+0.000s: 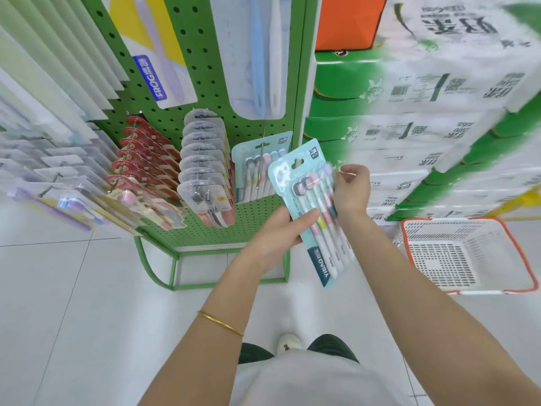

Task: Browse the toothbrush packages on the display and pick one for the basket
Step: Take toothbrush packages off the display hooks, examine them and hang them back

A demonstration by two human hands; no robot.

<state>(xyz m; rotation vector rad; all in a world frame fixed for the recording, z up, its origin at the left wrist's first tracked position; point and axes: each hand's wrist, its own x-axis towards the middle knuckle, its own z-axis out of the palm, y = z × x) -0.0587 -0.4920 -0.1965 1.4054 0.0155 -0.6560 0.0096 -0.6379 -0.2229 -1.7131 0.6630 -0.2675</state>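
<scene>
The toothbrush package [325,230] is held with its long axis running 11 to 5 o'clock. The left hand [275,232] curls its fingers round the left edge; the right hand [349,191] pinches the upper right edge. The basket [439,234] lies at 4 o'clock, nearer the right hand.

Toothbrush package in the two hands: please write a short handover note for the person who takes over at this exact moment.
Left hand: holds the toothbrush package at its left edge, thumb on the front.
Right hand: pinches the package's upper right edge.
Green display: a matching package hangs on a hook, behind the held one.
Basket: on the floor, to the right of the hands.
Done: one package is off the display and in hand.
Left: decide on it, then lower it into the basket.
</scene>
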